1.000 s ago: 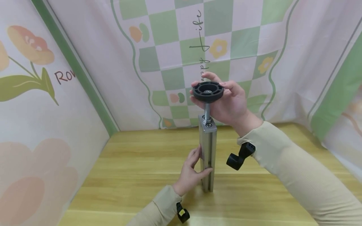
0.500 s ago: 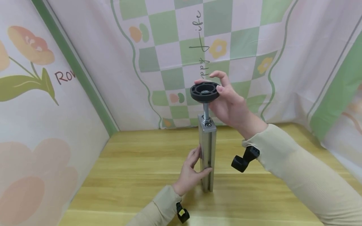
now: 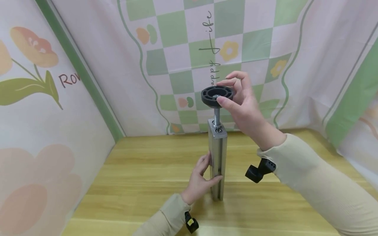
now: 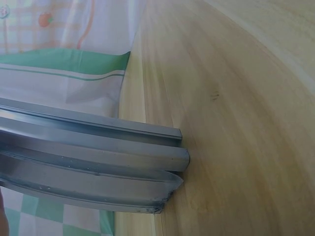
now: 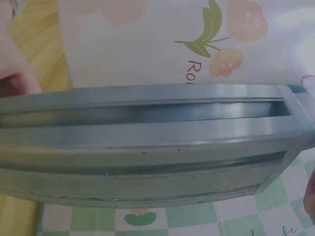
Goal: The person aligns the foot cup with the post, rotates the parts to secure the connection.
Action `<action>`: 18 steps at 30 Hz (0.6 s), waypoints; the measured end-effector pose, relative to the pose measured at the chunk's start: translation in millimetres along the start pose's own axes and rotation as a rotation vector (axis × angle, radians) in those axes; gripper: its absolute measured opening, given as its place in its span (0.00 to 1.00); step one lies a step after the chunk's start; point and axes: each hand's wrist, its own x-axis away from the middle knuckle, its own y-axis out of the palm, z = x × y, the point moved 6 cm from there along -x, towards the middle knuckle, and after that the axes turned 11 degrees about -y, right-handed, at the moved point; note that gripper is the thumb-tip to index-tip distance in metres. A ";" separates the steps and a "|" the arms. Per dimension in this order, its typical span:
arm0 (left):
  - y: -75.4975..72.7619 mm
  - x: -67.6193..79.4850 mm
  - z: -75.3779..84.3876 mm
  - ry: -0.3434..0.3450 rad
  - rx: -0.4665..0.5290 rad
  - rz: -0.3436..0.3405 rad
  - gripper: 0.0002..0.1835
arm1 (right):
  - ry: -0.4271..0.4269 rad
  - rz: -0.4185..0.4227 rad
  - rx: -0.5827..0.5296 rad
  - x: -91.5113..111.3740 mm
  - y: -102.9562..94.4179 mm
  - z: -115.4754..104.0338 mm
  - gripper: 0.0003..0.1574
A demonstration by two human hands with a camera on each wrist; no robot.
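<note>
A slotted aluminium profile [image 3: 217,160] stands upright on the table, its end plate [image 3: 219,134] fixed with screws. From that plate rises a threaded bolt [image 3: 217,116] topped by a round black levelling foot [image 3: 210,102], hollow side up. My left hand [image 3: 198,183] grips the lower part of the profile, thumb across the near face and fingers behind. My right hand [image 3: 246,108] pinches the foot's rim from the right, thumb in front, fingers at the back. In the left wrist view the profile's lower end [image 4: 167,160] meets the wood. The right wrist view shows its slotted sides [image 5: 147,132].
The wooden table [image 3: 141,177] spreads around the profile. Behind it hangs a checked green and white curtain [image 3: 174,49]; a flowered cloth wall [image 3: 38,124] closes the left side. Black camera mounts [image 3: 260,170] sit on both wrists.
My right hand has swung round the foot's rim, its thumb coming forward and its wrist shifting right and down. The left hand and profile stay put.
</note>
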 end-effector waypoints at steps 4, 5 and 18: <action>0.8 0.3 1.0 -0.010 -0.003 -0.003 0.46 | -0.007 0.050 0.254 1.4 1.7 -8.9 0.29; 0.9 0.3 1.2 -0.019 -0.001 -0.004 0.45 | -0.020 0.062 0.330 1.6 2.8 -11.6 0.29; -0.2 -0.8 -0.1 -0.096 0.010 -0.010 0.44 | -0.227 0.090 0.666 5.5 7.4 -22.1 0.25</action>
